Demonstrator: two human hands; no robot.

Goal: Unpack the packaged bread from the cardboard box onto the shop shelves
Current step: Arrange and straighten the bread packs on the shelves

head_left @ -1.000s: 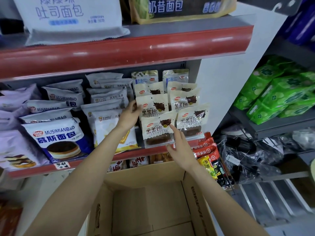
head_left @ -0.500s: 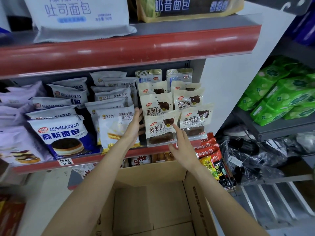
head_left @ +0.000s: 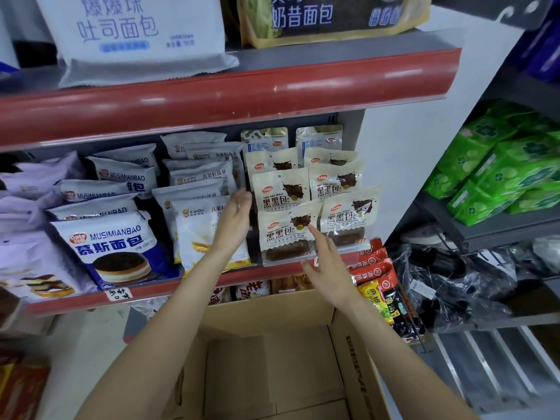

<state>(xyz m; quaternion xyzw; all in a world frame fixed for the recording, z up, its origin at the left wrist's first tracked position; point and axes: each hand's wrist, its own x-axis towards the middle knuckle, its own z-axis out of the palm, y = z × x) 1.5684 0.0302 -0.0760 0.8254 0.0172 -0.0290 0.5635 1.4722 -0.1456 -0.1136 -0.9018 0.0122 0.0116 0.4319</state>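
Cream packets of dark bread stand in two rows on the middle shelf [head_left: 91,301]. The front left packet [head_left: 283,234] leans against the ones behind. My left hand [head_left: 233,218] is flat with straight fingers beside that row's left edge, in front of a white XianDu packet [head_left: 197,225]. My right hand [head_left: 325,259] is open too, its forefinger touching the front left packet's face. Below my arms the cardboard box [head_left: 272,359] stands open, and no packets show inside it.
White and blue mousse bread bags [head_left: 103,241] fill the shelf's left part. Large bread bags [head_left: 136,34] lie on the top shelf. Red sausage packs [head_left: 375,268] hang at the right, with green packs [head_left: 509,174] on the neighbouring rack and black bags [head_left: 454,283] below.
My left hand has slid down from the upper packets to the left side of the front row. My right hand has stayed at the front packet.
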